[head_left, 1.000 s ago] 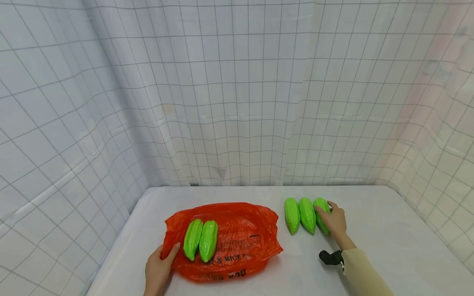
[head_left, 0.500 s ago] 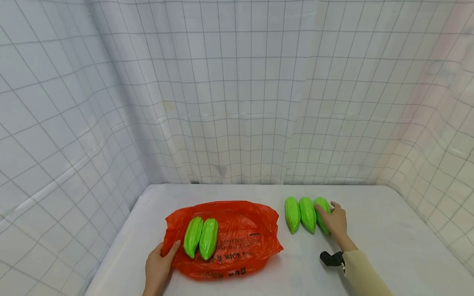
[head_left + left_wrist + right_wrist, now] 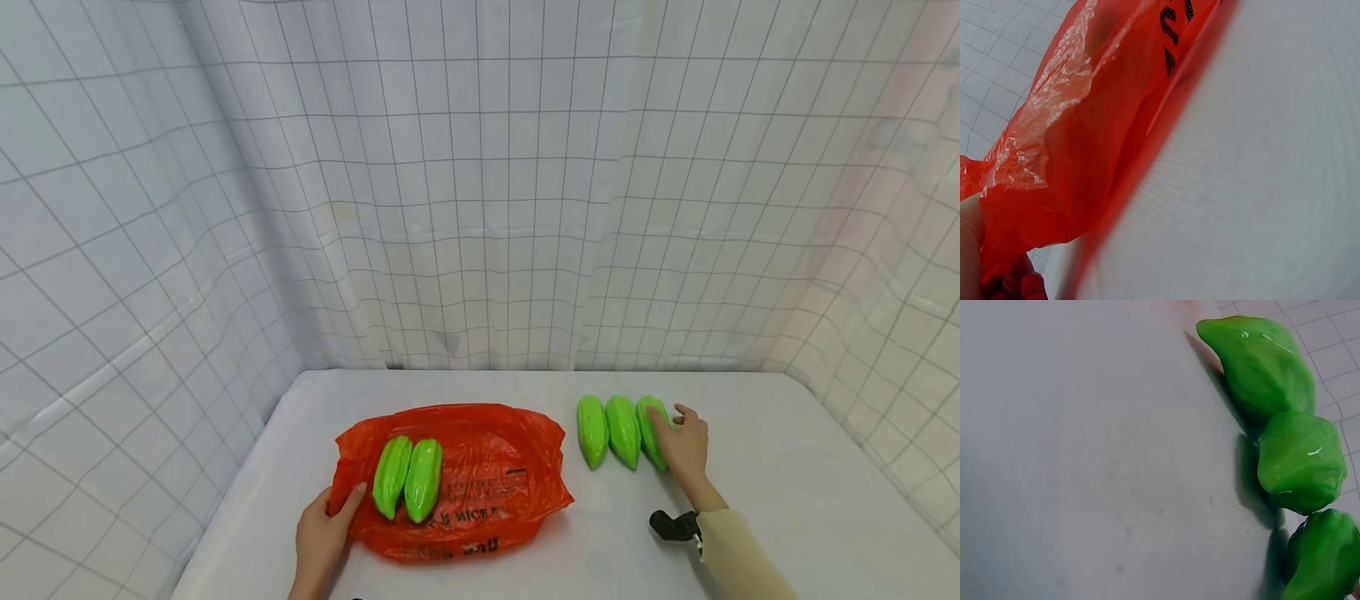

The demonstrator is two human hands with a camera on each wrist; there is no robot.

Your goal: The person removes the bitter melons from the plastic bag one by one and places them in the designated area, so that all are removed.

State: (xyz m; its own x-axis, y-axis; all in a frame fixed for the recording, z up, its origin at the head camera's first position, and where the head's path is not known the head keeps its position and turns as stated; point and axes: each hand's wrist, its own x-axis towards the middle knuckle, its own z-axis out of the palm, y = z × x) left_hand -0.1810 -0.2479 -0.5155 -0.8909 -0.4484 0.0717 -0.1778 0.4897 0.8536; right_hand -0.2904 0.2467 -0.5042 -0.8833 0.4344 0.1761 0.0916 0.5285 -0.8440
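A red plastic bag (image 3: 517, 458) with dark lettering lies flat, its left edge pinched between the thumb and fingers of my left hand (image 3: 321, 537). In the left wrist view the bag (image 3: 1079, 137) rises from the thumb in loose folds. Two glossy green, ridged, tapered vegetables (image 3: 423, 482) rest side by side on the bag. Three more like them stand in a row to its right: a left one (image 3: 592, 432), a middle one (image 3: 623, 432) and a right one (image 3: 649, 435). My right hand (image 3: 687, 443) is at the right one, thumb over its side, fingers spread away from it.
Under everything is a white table (image 3: 780, 483). White gridded curtains (image 3: 480, 208) enclose it at the back and both sides. A black wrist-worn device (image 3: 672, 526) sits at the right sleeve (image 3: 738, 550).
My right hand's fingers have drawn off the right green vegetable and spread, and the hand has shifted slightly right. The left hand keeps its grip on the bag.
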